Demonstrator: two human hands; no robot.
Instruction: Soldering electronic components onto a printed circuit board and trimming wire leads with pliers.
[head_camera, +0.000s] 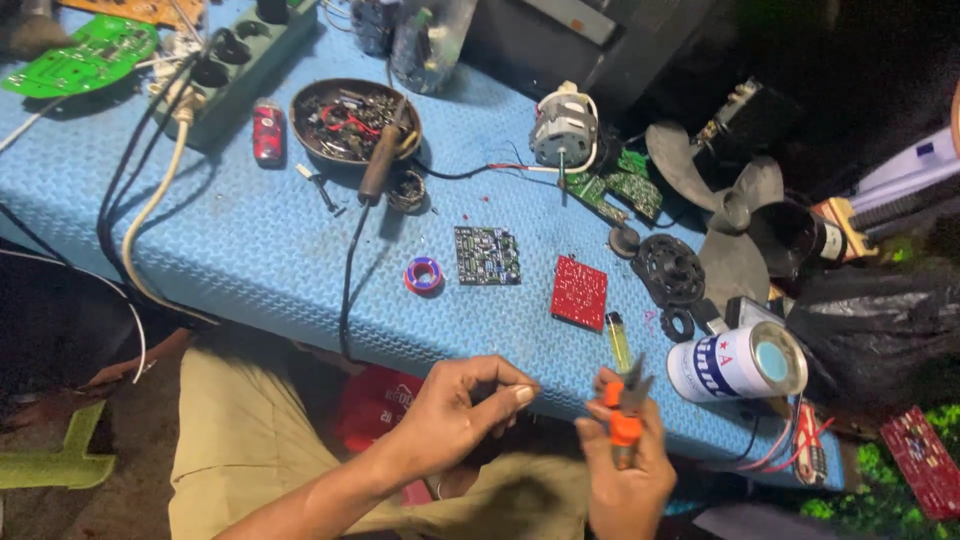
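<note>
My right hand (625, 480) grips small cutting pliers (627, 400) with orange handles, jaws pointing up, just off the near edge of the blue bench mat (250, 230). My left hand (462, 405) is to the left of the pliers with thumb and fingers pinched together; whatever is between them is too small to see. On the mat beyond lie a dark green circuit board (487, 255), a red circuit board (579, 292), a spool of solder (423, 274) and a yellow lighter (618, 340).
A soldering iron (384, 155) rests on a brown bowl of scraps (350, 118). A small motor (562, 128), black fan blade (722, 205), white tin (735, 362), power strip (250, 55) with cables, and green board (82, 55) crowd the mat.
</note>
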